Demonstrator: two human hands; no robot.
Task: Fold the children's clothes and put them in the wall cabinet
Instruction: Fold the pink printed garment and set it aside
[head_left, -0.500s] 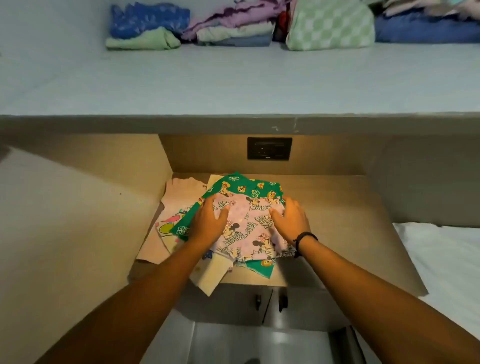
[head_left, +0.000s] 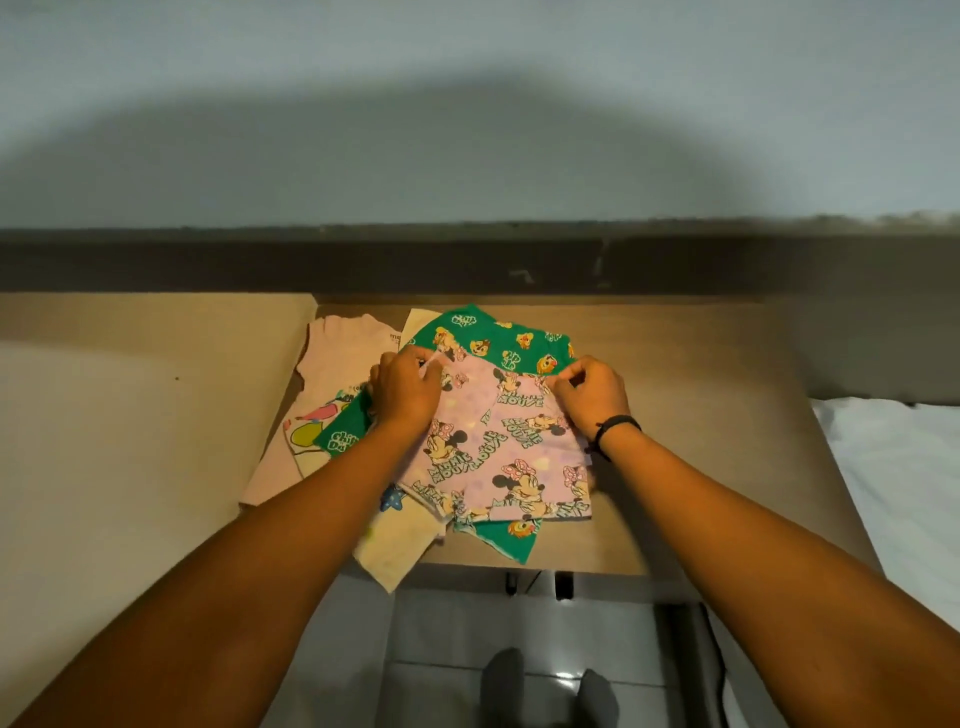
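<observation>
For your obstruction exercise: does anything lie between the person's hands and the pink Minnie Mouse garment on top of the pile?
Nothing visible does. The left hand and right hand already pinch the far edge of the pink Minnie Mouse garment, which lies uppermost.

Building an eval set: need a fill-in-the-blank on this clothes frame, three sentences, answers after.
1. Both hands, left hand and right hand, pinch the far edge of the ____ Minnie Mouse garment.
2. Directly beneath that garment lies a ____ cartoon-print garment.
3. A black band circles the ____ wrist.

Missing words: pink; green; right
</observation>
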